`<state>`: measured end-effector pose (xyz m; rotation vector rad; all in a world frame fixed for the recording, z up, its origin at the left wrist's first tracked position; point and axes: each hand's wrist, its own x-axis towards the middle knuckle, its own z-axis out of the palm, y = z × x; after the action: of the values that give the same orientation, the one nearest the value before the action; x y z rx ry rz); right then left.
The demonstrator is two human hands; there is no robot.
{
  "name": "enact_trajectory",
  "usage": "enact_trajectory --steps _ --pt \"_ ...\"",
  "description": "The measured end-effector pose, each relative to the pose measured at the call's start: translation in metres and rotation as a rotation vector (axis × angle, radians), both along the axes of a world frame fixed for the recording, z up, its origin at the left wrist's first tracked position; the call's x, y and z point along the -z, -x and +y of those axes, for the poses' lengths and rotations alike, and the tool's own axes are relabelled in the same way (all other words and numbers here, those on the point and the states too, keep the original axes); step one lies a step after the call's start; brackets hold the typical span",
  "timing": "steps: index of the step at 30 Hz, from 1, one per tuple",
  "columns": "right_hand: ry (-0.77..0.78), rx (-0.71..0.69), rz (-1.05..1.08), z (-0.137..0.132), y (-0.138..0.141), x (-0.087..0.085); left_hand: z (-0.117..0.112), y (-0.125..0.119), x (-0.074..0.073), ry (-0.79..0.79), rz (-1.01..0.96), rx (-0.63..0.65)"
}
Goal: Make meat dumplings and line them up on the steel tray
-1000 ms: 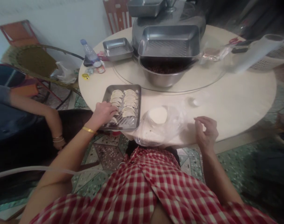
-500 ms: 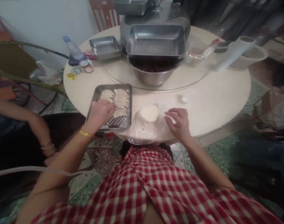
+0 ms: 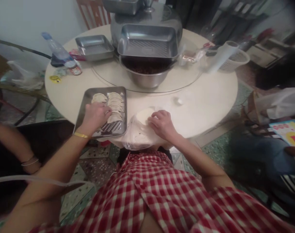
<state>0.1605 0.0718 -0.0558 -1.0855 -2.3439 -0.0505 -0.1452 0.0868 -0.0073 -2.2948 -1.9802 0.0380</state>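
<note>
On the metal tray (image 3: 81,106) at the front left lie two rows of folded dumplings (image 3: 115,103). Over the left row is my left hand (image 3: 95,116), its fingers curled down on a dumpling that the hand mostly hides. A round, pale stack of dumpling wrappers (image 3: 143,116) rests on a clear plastic bag (image 3: 135,137) by the table's front edge. My right hand (image 3: 163,124) has its fingers pinched at the right edge of the stack, on a wrapper; the fingertips are partly hidden.
A steel bowl of dark filling (image 3: 148,79) stands on the glass turntable, with an empty-looking deep pan (image 3: 148,40) above it. A small white lump (image 3: 179,101) lies right of the wrappers. A bottle (image 3: 56,48) leans at left. Another person's arm (image 3: 14,142) shows at far left.
My right hand has moved from beside the wrappers onto their right edge, and its fingers have closed. My left hand stays over the tray's left row. The whole view has shifted.
</note>
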Motion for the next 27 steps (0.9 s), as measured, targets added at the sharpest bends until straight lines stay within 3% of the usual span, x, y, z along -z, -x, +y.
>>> enact_trajectory --steps 3,5,8,11,16,27 --pt "0.028 -0.034 -0.066 0.003 -0.001 -0.003 -0.006 -0.013 -0.006 -0.064 -0.039 0.023" --pt "0.067 -0.057 -0.081 0.005 -0.003 -0.006 -0.009 -0.03 -0.008 -0.117 -0.137 0.148" --pt "0.14 -0.077 -0.079 0.01 -0.005 -0.011 -0.011 -0.063 -0.007 -0.034 -0.296 0.419" --pt "0.218 -0.065 -0.057 0.017 -0.006 -0.016 -0.009 -0.092 -0.004 0.061 -0.325 0.525" --pt "0.303 -0.031 -0.047 0.023 -0.005 -0.02 -0.006 -0.113 -0.007 0.136 -0.244 0.502" --pt "0.422 -0.154 0.012 0.026 -0.015 -0.022 -0.003 -0.117 -0.015 0.293 -0.256 0.444"
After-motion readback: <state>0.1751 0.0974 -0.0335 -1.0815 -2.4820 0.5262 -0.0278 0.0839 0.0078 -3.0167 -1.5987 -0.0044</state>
